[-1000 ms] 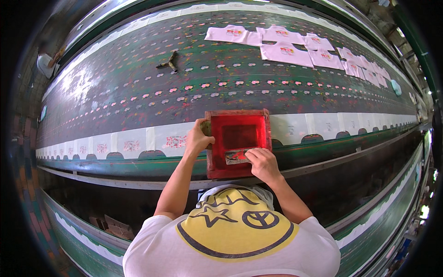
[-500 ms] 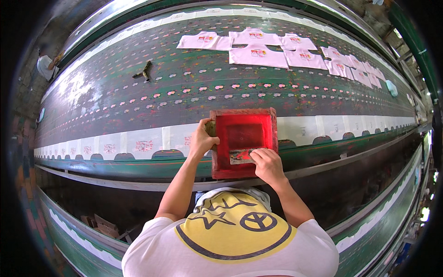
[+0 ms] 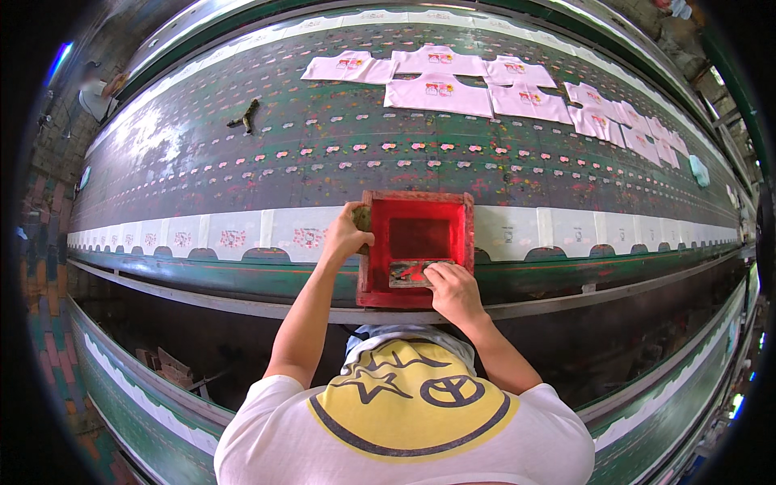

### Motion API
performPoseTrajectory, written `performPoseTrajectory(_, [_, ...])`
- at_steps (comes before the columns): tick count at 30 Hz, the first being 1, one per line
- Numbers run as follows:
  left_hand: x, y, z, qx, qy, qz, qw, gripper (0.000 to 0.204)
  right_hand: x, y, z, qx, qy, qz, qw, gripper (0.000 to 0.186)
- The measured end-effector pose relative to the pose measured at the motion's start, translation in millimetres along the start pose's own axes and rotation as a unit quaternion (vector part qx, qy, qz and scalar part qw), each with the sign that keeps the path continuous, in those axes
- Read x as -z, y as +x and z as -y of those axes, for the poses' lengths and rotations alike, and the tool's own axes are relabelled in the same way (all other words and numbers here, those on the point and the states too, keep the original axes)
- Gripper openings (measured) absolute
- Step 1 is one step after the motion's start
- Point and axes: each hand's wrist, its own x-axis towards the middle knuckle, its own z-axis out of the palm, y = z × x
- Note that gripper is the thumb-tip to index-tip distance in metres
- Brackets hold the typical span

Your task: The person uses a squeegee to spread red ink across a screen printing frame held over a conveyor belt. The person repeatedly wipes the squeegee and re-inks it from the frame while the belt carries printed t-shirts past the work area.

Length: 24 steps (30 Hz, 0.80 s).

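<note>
A wooden screen-printing frame (image 3: 467,234), stained red inside, is over the near edge of a long green table. My left hand (image 3: 349,236) is closed round its left side, thumb toward the inside. Within the frame, at its near end, a flat squeegee (image 3: 404,275) smeared with red ink lies crosswise. Fingers of my right hand (image 3: 454,289) pinch the squeegee's right part. Behind it shows the dark mesh window (image 3: 420,238). Left of the frame, a white fabric piece (image 3: 308,234) bears a red print; to its right, another white piece (image 3: 508,234) carries a faint grey one.
Several white printed garment pieces (image 3: 436,93) lie across the far half of the table (image 3: 323,182). A dark stick-like tool (image 3: 244,118) rests at the far left, and a pale green bundle (image 3: 699,170) at the right. Beyond the left end is another person (image 3: 95,101). A metal rail (image 3: 533,309) runs along the near side.
The view has shifted slightly, and the frame sits a little farther right along the row of fabric pieces. Both hands keep their holds; the squeegee stays at the frame's near end.
</note>
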Motion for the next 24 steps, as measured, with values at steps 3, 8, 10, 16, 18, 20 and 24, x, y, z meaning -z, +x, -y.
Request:
performPoseTrajectory(3, [3.6,-2.9,-8.3,0.012,0.014,0.008,1.000,0.088,-0.3,-1.0,0.2,-0.005,0.005,0.004,1.000,0.022])
performPoseTrajectory(8, [9.0,-7.4,-19.4,0.012,0.032,0.013,0.999,0.088,-2.9,-1.0,-2.2,0.003,0.003,0.009,1.000,0.022])
performPoseTrajectory(10, [8.6,-6.5,-14.8,-0.005,0.043,0.003,0.999,0.089,-1.8,0.2,-1.0,0.011,-0.004,0.009,1.000,0.020])
performPoseTrajectory(16, [7.7,-4.3,-8.4,0.007,0.050,0.008,0.999,0.090,17.7,27.2,-7.1,-0.015,0.036,0.077,0.996,0.010])
performPoseTrajectory(18, [8.2,-4.4,-10.4,0.004,0.057,0.013,0.998,0.090,20.6,48.1,-17.4,-0.018,0.023,0.064,0.998,0.010])
performPoseTrajectory(20, [8.9,-3.0,-14.2,0.007,0.070,0.017,0.997,0.090,12.3,77.5,-38.8,-0.016,0.005,0.045,0.999,0.011])
performPoseTrajectory(24, [7.8,-6.0,-21.9,0.012,0.088,0.016,0.996,0.089,-6.0,111.9,-57.3,-0.034,-0.015,0.018,0.999,0.012])
